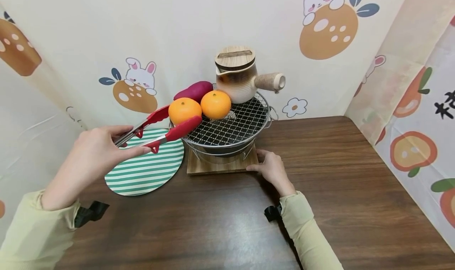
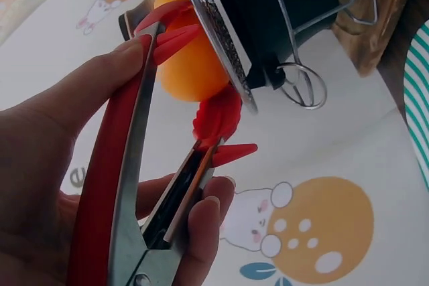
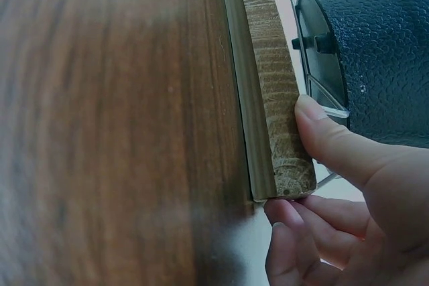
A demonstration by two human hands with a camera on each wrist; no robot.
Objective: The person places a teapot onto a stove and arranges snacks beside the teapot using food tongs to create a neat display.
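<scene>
My left hand (image 1: 96, 149) holds red-tipped metal tongs (image 2: 110, 192), thumb on one arm and fingers on the other. The tongs' spread tips lie on either side of the left orange mandarin (image 1: 183, 108); firm contact is hard to tell. That fruit sits at the left edge of a round wire-mesh grill (image 1: 231, 132), beside a second mandarin (image 1: 216, 105). Behind them lies a purple sweet potato (image 1: 194, 91). My right hand (image 1: 271, 168) grips the front right corner of the wooden board (image 3: 271, 92) under the grill, thumb on top and fingers at the edge.
A side-handled teapot (image 1: 236, 84) with a wooden lid stands at the back of the grill. Left of the board lies a round green-and-white striped mat (image 1: 145, 179). The brown wooden table (image 1: 320, 206) meets a patterned cloth backdrop (image 1: 199, 33) behind and at the sides.
</scene>
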